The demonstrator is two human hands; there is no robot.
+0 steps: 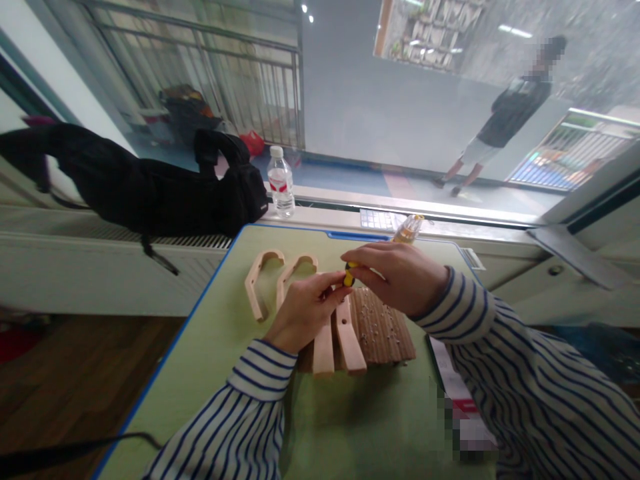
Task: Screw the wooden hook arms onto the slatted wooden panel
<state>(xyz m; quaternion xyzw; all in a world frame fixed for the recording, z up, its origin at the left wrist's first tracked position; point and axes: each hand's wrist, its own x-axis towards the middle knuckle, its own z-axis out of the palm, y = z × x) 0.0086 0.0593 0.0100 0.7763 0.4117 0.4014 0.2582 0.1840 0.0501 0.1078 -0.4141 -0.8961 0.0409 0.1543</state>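
Two of our hands meet above the far left part of the brown ribbed board, gripping one yellow-and-black handle between them. Our left hand pinches its lower part between thumb and fingers, and our right hand closes thumb and fingers round its top; whatever lies below it is hidden from us. Two pale wooden bars lie over the board's left part, just under our left hand, and small metal screws are scattered over its right part. Left of the board we see two curved wooden pieces.

Well beyond the board, to its left, a clear plastic bottle stands upright, white-capped and holding clear liquid; we cannot read its red-and-white label. Beyond the board lies a see-through object, amber inside, whose contents we cannot identify.
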